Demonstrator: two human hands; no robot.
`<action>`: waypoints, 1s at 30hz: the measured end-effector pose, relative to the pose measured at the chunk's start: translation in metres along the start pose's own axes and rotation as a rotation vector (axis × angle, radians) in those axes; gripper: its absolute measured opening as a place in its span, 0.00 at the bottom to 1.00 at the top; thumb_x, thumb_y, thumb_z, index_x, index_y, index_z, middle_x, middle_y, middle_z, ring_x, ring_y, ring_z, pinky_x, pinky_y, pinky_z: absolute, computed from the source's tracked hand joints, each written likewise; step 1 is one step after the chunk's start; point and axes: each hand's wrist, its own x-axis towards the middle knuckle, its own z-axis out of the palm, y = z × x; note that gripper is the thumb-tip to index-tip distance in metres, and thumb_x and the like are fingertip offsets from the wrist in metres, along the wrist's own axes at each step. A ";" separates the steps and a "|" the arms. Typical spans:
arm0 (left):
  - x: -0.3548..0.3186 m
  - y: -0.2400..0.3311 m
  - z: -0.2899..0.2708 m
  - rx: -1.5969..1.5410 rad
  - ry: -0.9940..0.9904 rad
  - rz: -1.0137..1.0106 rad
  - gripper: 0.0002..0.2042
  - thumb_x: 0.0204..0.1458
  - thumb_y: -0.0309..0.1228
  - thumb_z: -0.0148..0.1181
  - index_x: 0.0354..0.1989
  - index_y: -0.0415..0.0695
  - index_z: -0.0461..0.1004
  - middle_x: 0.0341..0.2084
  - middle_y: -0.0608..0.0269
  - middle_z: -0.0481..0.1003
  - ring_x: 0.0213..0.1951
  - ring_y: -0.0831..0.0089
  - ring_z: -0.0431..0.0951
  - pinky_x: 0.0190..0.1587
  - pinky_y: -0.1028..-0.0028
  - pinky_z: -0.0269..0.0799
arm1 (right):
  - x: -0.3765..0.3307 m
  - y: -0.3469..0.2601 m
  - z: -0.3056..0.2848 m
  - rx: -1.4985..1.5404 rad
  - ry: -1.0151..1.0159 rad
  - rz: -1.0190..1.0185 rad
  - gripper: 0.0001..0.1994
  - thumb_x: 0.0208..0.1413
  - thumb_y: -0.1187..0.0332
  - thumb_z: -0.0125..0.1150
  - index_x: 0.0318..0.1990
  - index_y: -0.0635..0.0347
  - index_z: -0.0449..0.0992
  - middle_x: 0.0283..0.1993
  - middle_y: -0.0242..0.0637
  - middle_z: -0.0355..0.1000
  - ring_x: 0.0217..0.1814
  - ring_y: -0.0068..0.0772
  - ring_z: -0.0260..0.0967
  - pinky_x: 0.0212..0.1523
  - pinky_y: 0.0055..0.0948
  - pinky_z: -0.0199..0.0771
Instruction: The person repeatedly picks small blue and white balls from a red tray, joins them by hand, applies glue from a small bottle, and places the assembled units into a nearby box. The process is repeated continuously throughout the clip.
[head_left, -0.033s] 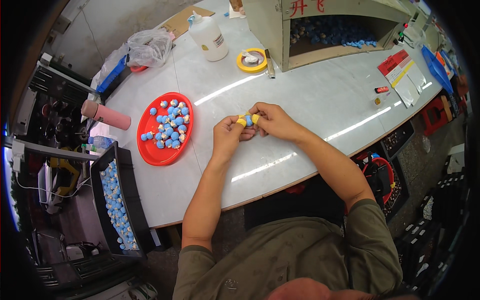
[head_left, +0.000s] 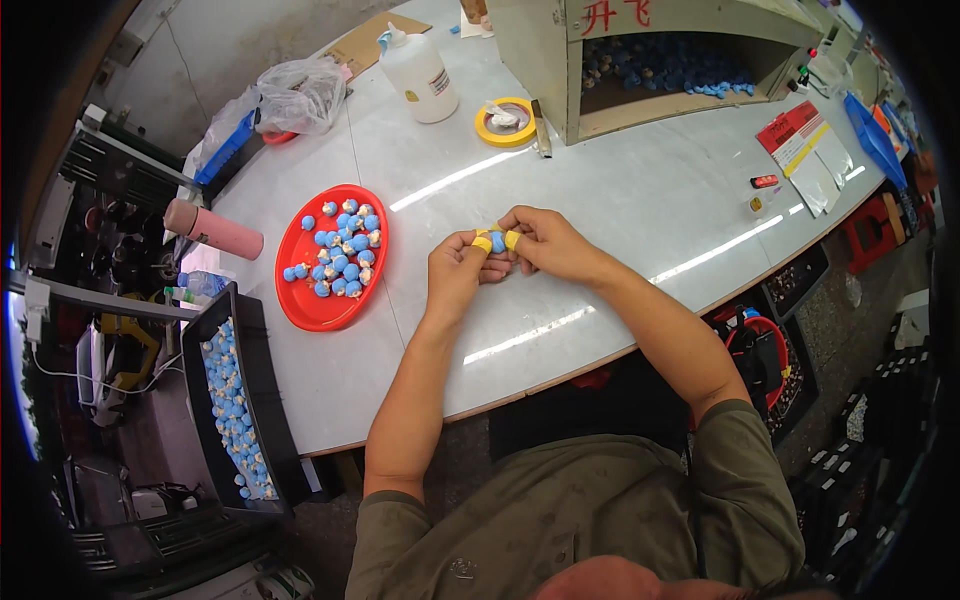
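Left hand (head_left: 458,265): curled in, a yellow-wrapped digit pinching a small roundish blue piece (head_left: 497,242)
Right hand (head_left: 552,242): gripped the same bit from the other side, yellow wrap too
Blue piece: sat right between both hands, over the glossy pale-grey tabletop (head_left: 640,220)
Shallow round red plastic tray (head_left: 305,312): left of the hands, held a bunch of little blue-and-cream balls (head_left: 345,242)
Long black plastic bin (head_left: 265,395): I saw loads more in there

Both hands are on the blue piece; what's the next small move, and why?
Probably ease the right hand slightly aside while the left hand holds the blue piece: both pinch it so closely that little shows, so its condition is hard to check.
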 end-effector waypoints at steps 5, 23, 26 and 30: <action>-0.001 0.000 0.000 -0.037 -0.027 0.009 0.10 0.66 0.31 0.51 0.47 0.36 0.72 0.34 0.55 0.82 0.32 0.74 0.83 0.37 0.78 0.79 | -0.001 -0.007 -0.003 -0.001 -0.009 0.059 0.11 0.60 0.75 0.52 0.48 0.68 0.73 0.30 0.34 0.74 0.25 0.20 0.71 0.26 0.22 0.74; 0.002 -0.008 0.000 -0.014 -0.057 0.045 0.11 0.60 0.21 0.56 0.48 0.28 0.68 0.34 0.48 0.80 0.33 0.71 0.83 0.36 0.78 0.81 | -0.006 -0.005 -0.004 -0.060 -0.046 0.014 0.09 0.59 0.79 0.51 0.45 0.70 0.72 0.33 0.35 0.73 0.27 0.19 0.70 0.27 0.21 0.72; 0.001 -0.008 -0.001 0.006 -0.046 0.053 0.10 0.60 0.22 0.55 0.47 0.30 0.70 0.34 0.50 0.81 0.32 0.72 0.83 0.36 0.78 0.80 | -0.003 -0.004 -0.003 -0.089 -0.040 0.021 0.09 0.59 0.78 0.52 0.46 0.70 0.72 0.32 0.34 0.73 0.26 0.19 0.69 0.26 0.21 0.72; 0.000 -0.004 -0.003 -0.123 -0.016 0.053 0.10 0.62 0.26 0.54 0.47 0.31 0.71 0.36 0.52 0.81 0.34 0.72 0.83 0.38 0.77 0.80 | 0.000 -0.009 0.008 -0.017 0.075 0.014 0.11 0.60 0.76 0.54 0.49 0.70 0.73 0.33 0.34 0.73 0.27 0.18 0.69 0.26 0.20 0.70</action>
